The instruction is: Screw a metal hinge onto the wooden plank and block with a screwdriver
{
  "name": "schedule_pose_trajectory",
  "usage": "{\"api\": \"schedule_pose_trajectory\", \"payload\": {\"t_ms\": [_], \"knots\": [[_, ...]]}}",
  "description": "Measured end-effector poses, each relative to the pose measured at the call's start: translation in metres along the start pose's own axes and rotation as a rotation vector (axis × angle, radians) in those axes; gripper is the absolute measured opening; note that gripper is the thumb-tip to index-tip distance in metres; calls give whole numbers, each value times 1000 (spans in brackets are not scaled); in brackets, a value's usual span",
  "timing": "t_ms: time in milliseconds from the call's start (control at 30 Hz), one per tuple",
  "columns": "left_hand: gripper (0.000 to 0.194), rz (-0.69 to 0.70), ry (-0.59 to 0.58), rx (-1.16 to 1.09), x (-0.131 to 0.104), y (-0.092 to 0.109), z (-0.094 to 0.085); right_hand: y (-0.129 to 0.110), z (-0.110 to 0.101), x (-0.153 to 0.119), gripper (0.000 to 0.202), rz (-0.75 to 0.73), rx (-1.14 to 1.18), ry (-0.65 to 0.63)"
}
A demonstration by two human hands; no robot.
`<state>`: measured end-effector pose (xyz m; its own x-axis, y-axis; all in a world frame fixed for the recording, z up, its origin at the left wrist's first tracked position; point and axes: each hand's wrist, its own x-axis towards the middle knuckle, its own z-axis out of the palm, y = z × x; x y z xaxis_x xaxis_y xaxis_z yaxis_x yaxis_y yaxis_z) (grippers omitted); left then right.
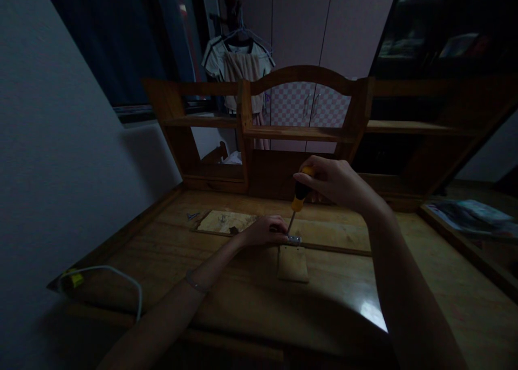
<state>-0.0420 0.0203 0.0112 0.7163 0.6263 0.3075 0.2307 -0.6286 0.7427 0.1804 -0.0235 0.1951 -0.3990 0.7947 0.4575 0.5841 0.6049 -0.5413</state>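
My right hand (329, 181) is wrapped round the yellow and black handle of a screwdriver (298, 200), which leans slightly with its shaft pointing down. The tip meets the left end of a small metal hinge (294, 240). Close beside that tip, the fingers of my left hand (269, 231) are pinched together; what is between them, if anything, is hidden. The hinge lies at the edge of a long wooden board (332, 235), whose left part has a torn, stained surface. Against the hinge, on the near side, is a small square wooden piece (293, 265).
Small metal pieces (192, 216) lie left of the board. A white cable (121, 275) and a yellow item (76, 277) are at the desk's left edge. A wooden shelf unit (299, 132) stands along the back. Papers (473, 216) lie at the right.
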Motion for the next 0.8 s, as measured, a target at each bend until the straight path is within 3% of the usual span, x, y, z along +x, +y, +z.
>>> {"api": "schedule_pose_trajectory", "payload": {"t_ms": [367,633,800], "knots": [[23,-25,62,58,0,3,3,-1,2,0,37,-17,-23,23],[21,-32,93,64,0,7,5,-7,16,5,35,-109,-205,163],[20,-20,89,14,-2,7,5,-14,15,3,24,-197,-198,62]]}}
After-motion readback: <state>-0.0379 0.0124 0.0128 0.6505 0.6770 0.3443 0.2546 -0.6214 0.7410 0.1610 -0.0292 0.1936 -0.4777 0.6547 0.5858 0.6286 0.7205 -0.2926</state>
